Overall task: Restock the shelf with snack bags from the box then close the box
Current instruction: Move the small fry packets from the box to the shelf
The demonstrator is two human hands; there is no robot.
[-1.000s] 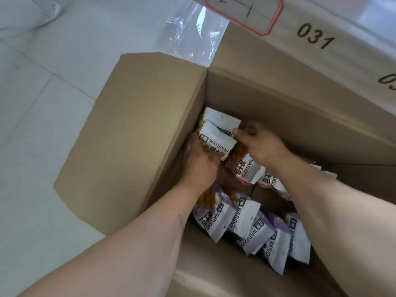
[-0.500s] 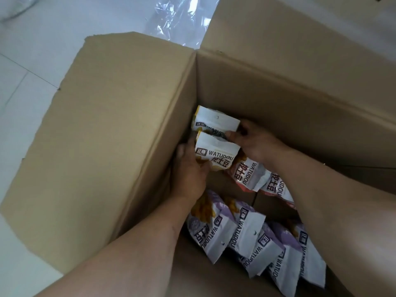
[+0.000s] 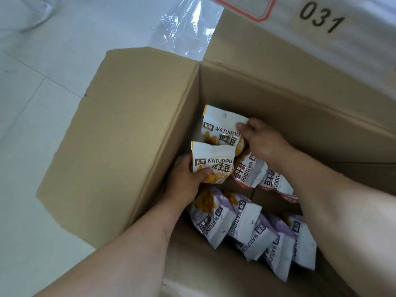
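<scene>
Inside the open box (image 3: 137, 133), one yellow snack bag (image 3: 212, 162) is gripped by the left hand (image 3: 184, 181) and another (image 3: 222, 129) pinched by the right hand (image 3: 263, 140), while many bags remain unshelved and closing is judged far off.

Brown box (image 3: 132, 133), purple-white snack bags (image 3: 246, 230)

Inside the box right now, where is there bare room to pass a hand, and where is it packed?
Bare cardboard shows between the red bags and the purple bags, and along the box far wall behind the right hand. The left corner is crowded: both hands, left hand too, hold yellow bags.
</scene>
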